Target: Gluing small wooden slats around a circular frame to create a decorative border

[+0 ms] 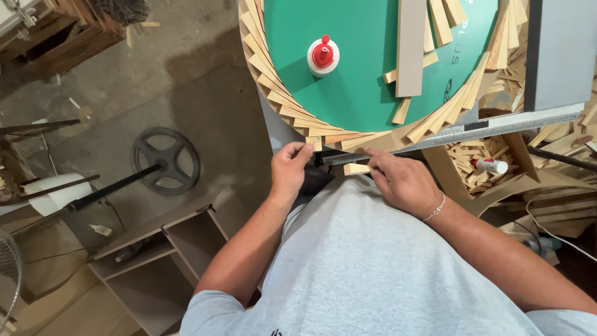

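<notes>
Head camera is looking straight down at a person in a grey shirt standing against a worktop (273, 118) edge. Both hands are meeting at a long metal ruler (460, 134) running diagonally from the near edge up to the right. The left hand (290, 169) is pinching the ruler's dark near end, thumb and fingers closed on it. The right hand (398, 182), wearing a thin bracelet, is lying flat with fingertips pressing on the ruler just beside that end; it is not wrapping around anything. The ruler is looking thin, stiff and light, probably slick on its face, so holding it by the edges near the end seems safest. Beneath it, a short wooden strip (356, 168) is sticking out at the edge; such strips are likely light and easy to snap. On the worktop: one round green board (354, 87) ringed by many fanned wooden strips, too many to count, one white glue bottle with red cap (323, 56), and one grey flat board (410, 46). A second bottle (489, 165) is lying in a box of offcuts
</notes>
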